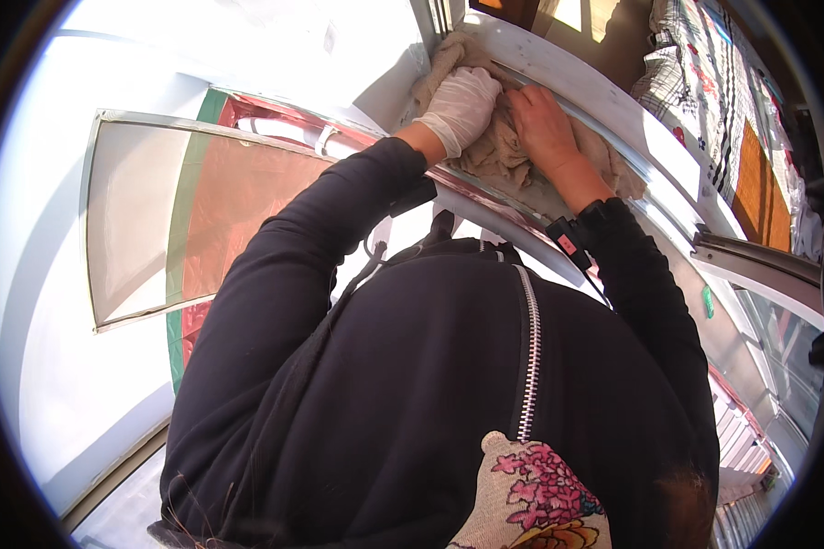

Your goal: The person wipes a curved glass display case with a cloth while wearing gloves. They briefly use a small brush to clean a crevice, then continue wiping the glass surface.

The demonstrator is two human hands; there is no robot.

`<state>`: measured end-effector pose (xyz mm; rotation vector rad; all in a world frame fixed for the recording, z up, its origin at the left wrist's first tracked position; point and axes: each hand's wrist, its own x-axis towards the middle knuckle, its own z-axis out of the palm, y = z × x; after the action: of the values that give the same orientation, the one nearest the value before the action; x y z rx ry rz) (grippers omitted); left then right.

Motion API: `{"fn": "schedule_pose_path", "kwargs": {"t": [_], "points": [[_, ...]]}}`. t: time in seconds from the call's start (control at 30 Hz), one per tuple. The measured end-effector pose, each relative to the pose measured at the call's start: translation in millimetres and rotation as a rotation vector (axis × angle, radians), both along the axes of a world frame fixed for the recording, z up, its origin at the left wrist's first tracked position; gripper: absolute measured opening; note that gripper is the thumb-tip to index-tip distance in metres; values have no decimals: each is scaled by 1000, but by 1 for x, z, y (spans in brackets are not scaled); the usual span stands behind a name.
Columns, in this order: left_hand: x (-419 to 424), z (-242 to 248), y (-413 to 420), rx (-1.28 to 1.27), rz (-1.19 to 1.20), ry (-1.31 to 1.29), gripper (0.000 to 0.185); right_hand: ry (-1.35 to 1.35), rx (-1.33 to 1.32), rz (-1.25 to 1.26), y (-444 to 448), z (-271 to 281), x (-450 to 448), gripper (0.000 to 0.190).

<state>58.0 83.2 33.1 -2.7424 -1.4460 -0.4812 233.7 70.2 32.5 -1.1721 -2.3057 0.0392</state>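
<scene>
A crumpled beige-brown cloth [501,147] lies bunched on a window sill at the top middle, spread along the window frame. My left hand [461,106], in a thin white glove, is curled on the upper left of this cloth, close to the frame's corner; its fingertips are hidden. Bare, my right hand [542,123] grips the cloth's folds just to the right, fingers bent into it. The two hands are nearly touching. A small black device [568,243] hangs near my right wrist.
A framed screen panel [209,219] stands at the left, before red and green material. The white window frame [563,62] curves past the hands, with a metal track [755,257] at right. Beyond it lies patterned fabric [693,89]. A white pipe [281,130] runs outside below.
</scene>
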Motion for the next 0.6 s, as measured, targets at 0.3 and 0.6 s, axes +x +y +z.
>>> {"fn": "schedule_pose_path", "kwargs": {"t": [0.3,0.6], "points": [[55,4,-16,36,-32,51,21,-26,-8,-202,-30,-26,51,26],[91,20,-22,-232,-397,-27,30,-117,-73,-212,-70,0,128,31]]}}
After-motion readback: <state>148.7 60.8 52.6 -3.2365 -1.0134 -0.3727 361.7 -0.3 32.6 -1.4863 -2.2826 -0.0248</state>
